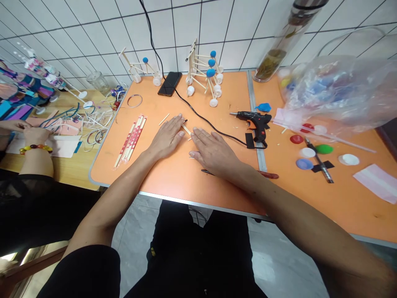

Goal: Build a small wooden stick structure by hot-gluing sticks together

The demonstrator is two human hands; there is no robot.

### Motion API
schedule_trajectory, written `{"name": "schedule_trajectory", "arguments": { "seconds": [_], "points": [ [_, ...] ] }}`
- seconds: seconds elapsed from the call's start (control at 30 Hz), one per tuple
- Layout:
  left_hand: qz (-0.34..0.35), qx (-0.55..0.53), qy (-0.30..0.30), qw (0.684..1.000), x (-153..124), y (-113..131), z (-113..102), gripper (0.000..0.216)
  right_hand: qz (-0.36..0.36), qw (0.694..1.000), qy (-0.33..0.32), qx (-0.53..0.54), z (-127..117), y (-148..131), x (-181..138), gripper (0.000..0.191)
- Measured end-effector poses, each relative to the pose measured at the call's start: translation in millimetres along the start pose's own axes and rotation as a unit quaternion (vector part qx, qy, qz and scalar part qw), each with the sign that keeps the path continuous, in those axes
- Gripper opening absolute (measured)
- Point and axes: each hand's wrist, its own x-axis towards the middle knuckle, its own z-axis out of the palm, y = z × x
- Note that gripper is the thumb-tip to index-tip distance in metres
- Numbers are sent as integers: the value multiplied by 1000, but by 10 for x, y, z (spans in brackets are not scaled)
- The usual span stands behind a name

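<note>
My left hand (167,136) lies flat on the orange table (167,178), fingers stretched out and together. My right hand (214,151) rests palm down just to its right, also open. Between the two sits a short wooden stick piece (186,129), close to the fingertips, with a small dark bit near its upper end. Another short stick (164,119) lies beyond my left hand. Under my right wrist runs a slim tool with a reddish handle (269,175); its middle is hidden. Paper-wrapped chopsticks (133,140) lie left of my left hand.
A glue gun (252,122) lies to the right, its black cord crossing the table. Stick models with blue balls (211,73) and white wheels stand at the back beside a phone (170,83). Coloured caps (304,164) and a pen (319,161) lie right. A co-worker's hand (35,134) is left.
</note>
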Motion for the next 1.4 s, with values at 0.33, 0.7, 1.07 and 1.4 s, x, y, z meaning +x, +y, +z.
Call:
{"name": "schedule_trajectory", "arguments": {
  "seconds": [0.33,0.7,1.07,1.4],
  "points": [
    [-10,19,-31,999,-6,71,-4,84,-35,999,-10,-24,64,-32,-1,70],
    [-9,14,-26,1000,-2,76,-13,82,-30,999,-14,-12,51,-64,2,70],
    [-109,-5,289,951,10,-114,-166,82,62,981,179,33,-672,585,-387,57],
    [-214,32,327,920,86,-221,-147,57,150,956,253,-8,-389,897,-403,46]
  ]
}}
